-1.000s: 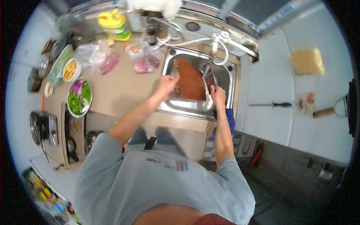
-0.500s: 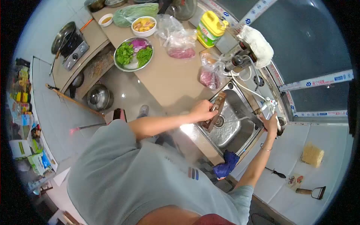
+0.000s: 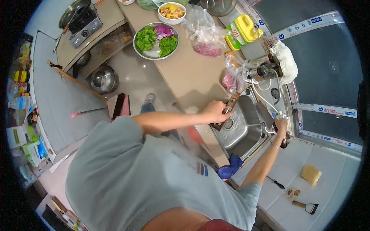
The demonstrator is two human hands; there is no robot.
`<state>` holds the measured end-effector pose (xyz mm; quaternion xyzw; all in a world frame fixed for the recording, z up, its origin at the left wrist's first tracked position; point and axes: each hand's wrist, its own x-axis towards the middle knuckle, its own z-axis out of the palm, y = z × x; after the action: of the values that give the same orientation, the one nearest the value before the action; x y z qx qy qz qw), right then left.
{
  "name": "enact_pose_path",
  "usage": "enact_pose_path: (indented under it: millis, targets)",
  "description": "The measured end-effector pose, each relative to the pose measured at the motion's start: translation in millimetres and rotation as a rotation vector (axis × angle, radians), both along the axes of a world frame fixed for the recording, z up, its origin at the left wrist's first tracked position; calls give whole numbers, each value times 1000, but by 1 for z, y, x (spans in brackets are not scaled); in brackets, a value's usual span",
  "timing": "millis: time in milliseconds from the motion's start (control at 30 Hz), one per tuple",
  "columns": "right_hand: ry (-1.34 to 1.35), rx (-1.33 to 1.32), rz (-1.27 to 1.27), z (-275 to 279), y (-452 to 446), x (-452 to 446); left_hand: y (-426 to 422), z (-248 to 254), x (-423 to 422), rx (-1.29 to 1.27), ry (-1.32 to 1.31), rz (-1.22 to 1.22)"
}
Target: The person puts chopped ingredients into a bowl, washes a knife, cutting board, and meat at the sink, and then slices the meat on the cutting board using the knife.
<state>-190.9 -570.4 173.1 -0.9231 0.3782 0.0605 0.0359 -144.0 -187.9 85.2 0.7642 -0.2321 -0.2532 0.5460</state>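
My left hand (image 3: 215,112) is closed around the middle of a long brown block (image 3: 232,102), which looks like a whetstone on a wooden base. The block lies slanted over the left rim of the steel sink (image 3: 246,140). At the sink's right side, my right hand (image 3: 281,125) is closed by the white tap (image 3: 281,115). A cleaver (image 3: 264,114) with a grey blade points away from that hand, its dark handle partly hidden at the palm. Near the sink wall shows the spout, apparently with a thin stream of water.
Bagged meat (image 3: 229,81), a yellow jug (image 3: 243,32) and bottles (image 3: 259,72) stand beyond the sink. A steel plate of chopped greens and onion (image 3: 178,45) and a white bowl (image 3: 172,20) sit on the counter (image 3: 189,77). A blue cloth (image 3: 230,166) hangs at the near edge.
The whole view has shifted. My right hand has come up against the tap, and the cleaver blade has swung from over the sink towards its right rim. My left hand keeps hold of the block.
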Motion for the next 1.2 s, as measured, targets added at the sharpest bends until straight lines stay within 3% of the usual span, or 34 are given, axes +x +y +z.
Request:
enact_pose_path:
  millis: [133,200,233,300,367,467,500,533,633,733,800,867,933,967,1033,1167,1200]
  targets:
    - [7,149,-89,0,-8,-9,-5,-8,-5,-64,-53,22]
    - [144,405,12,-11,-26,-24,1,-6,0,-4,-17,16]
    - [164,540,-154,13,22,-21,0,-17,2,-42,9,9]
    - [-93,764,-214,13,69,-38,8,-10,7,-44,21,-27]
    - [-62,460,-52,-8,82,-57,22,-11,20,-41,24,-46]
    - [-253,48,119,-18,148,-71,63,-30,51,-162,583,-33]
    - [-385,31,163,-22,170,-75,83,-35,64,-143,612,-34]
    - [-382,151,14,-20,196,-73,104,-40,78,-124,638,-35]
    - [-518,141,221,-43,251,-71,144,-72,106,-174,690,-20]
    - [-611,140,393,-82,297,-54,165,-84,122,-16,638,49]
    - [-625,142,517,-97,319,-37,172,-76,132,174,412,139]
    - [-593,160,553,-111,332,-27,181,-103,141,193,305,151]
    - [-610,165,570,-119,339,-17,187,-106,144,301,-171,169]
    - [-625,169,588,-121,342,-14,191,-108,145,306,-167,169]
    - [-593,141,610,-115,344,-6,198,-82,149,716,-436,53]
    - [-636,87,629,-102,328,52,194,-33,156,588,-447,66]
    - [-625,147,548,-99,324,76,187,-24,163,435,-438,80]
